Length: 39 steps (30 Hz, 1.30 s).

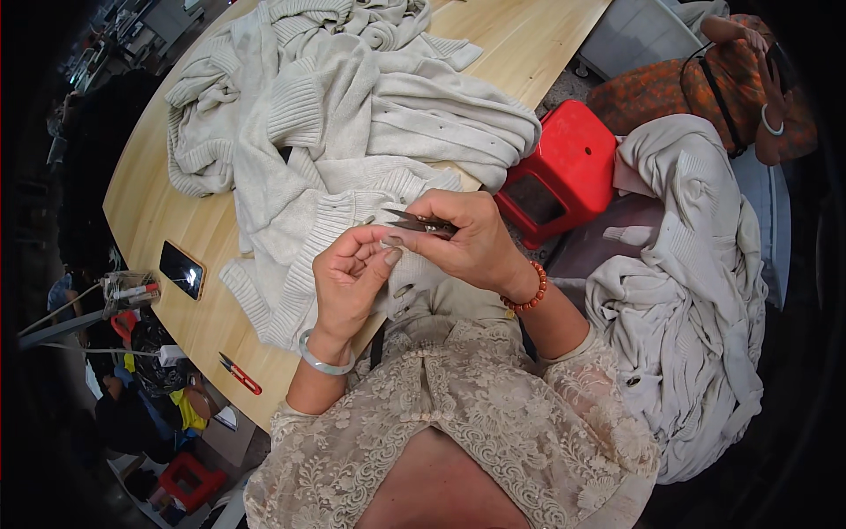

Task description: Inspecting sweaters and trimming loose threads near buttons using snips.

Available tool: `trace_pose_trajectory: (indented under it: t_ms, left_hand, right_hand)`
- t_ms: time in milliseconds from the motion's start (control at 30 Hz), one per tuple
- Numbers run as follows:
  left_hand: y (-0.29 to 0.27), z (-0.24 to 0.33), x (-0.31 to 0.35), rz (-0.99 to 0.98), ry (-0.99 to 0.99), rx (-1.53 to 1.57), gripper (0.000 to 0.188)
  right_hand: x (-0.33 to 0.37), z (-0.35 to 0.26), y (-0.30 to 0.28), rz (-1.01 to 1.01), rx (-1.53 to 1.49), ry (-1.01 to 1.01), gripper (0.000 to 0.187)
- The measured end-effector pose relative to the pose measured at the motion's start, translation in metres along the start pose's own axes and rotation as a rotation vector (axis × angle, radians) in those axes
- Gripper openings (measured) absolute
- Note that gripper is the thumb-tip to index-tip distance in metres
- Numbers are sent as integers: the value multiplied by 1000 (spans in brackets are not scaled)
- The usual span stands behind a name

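My right hand (463, 234) is closed around small dark thread snips (423, 224), their blades pointing left. Its thumb reaches to the fingertips of my left hand (352, 273), which is curled in a pinch on a pale knit cardigan (330, 216). Just above the left fingers a light bit of the knit shows by the blade tips; exactly what lies between the fingers is mostly hidden. The cardigan hangs over the table edge toward my lap, and small buttons show on the pale knitwear.
More pale knit garments (449, 110) are heaped across the wooden table (137, 198). A phone (181, 269) and red-handled snips (240, 373) lie at left. A red stool (573, 154) and a garment pile (687, 300) stand right. Another person (679, 97) is at far right.
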<state>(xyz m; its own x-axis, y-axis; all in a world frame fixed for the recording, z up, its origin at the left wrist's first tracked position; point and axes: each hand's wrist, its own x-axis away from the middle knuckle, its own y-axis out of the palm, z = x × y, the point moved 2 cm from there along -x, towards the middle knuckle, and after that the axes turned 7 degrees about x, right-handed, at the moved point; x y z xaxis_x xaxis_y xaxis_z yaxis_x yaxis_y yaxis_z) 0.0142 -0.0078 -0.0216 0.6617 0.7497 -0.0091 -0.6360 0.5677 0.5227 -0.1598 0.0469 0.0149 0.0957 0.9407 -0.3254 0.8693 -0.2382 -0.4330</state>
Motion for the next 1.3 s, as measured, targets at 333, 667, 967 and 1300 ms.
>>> trace_pose_trajectory:
  t_ms: [333, 667, 967, 1300]
  left_hand:
    - [-9, -11, 3, 115, 57, 113, 26]
    - [5, -6, 4, 111, 138, -30, 25]
    - [6, -7, 5, 118, 130, -55, 25]
    - [3, -13, -6, 110, 47, 40, 29]
  right_hand:
    - [26, 6, -19, 62, 77, -38, 35]
    - [24, -14, -14, 45, 380, -113, 29]
    - [29, -1, -10, 52, 293, -81, 25]
    - [11, 5, 4, 91, -54, 82, 24]
